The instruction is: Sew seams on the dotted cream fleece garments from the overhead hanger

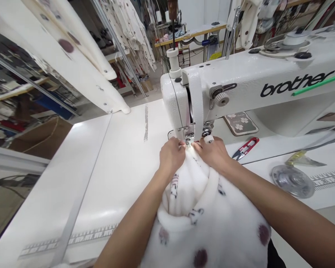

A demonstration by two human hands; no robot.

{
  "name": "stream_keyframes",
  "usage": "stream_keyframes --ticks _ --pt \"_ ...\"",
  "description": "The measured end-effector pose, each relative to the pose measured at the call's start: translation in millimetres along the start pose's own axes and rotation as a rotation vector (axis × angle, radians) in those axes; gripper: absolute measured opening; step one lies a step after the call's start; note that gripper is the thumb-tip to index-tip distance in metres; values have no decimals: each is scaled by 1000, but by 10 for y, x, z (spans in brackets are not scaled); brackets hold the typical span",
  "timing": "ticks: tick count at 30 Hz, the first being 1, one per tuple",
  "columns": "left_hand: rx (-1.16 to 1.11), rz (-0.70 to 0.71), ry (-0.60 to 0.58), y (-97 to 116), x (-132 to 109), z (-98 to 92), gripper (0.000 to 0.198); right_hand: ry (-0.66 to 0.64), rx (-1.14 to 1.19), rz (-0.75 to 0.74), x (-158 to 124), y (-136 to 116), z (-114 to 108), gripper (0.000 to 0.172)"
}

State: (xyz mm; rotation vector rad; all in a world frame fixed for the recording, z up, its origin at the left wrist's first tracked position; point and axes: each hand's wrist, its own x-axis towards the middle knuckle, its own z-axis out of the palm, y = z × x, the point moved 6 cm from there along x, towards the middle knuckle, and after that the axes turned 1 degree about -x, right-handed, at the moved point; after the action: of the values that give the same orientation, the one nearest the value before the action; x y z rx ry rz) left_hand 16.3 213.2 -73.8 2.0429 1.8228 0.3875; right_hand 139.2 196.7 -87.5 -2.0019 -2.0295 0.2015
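Note:
A white fleece garment with dark spots and small printed figures hangs from the table edge into my lap. Its upper edge lies under the presser foot of a white sewing machine. Just left of the foot, my left hand pinches the fabric, fingers closed. On the other side, my right hand grips the cloth close to the foot, partly behind a knurled knob. Both thumbs and fingertips meet near the needle, where a small light shines. The exact fold between the fingers is hidden.
Red-handled thread snips lie right of my right hand, near a brown flowered coaster. A clear plastic dish sits farther right. Printed rulers mark the white table. Spotted fleece pieces hang over its far left corner.

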Motion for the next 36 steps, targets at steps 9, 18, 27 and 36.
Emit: stream_keyframes --ticks 9,18,27,36 --pt "32 -6 26 -16 47 24 11 20 -11 6 34 0 13 27" --pt "113 -17 62 1 83 3 15 50 15 5 52 -9 12 23" --pt "92 18 60 24 34 -30 18 72 156 -41 0 3 -21 23" --pt "-51 40 22 5 -49 -97 16 92 379 -136 -109 144 -141 35"
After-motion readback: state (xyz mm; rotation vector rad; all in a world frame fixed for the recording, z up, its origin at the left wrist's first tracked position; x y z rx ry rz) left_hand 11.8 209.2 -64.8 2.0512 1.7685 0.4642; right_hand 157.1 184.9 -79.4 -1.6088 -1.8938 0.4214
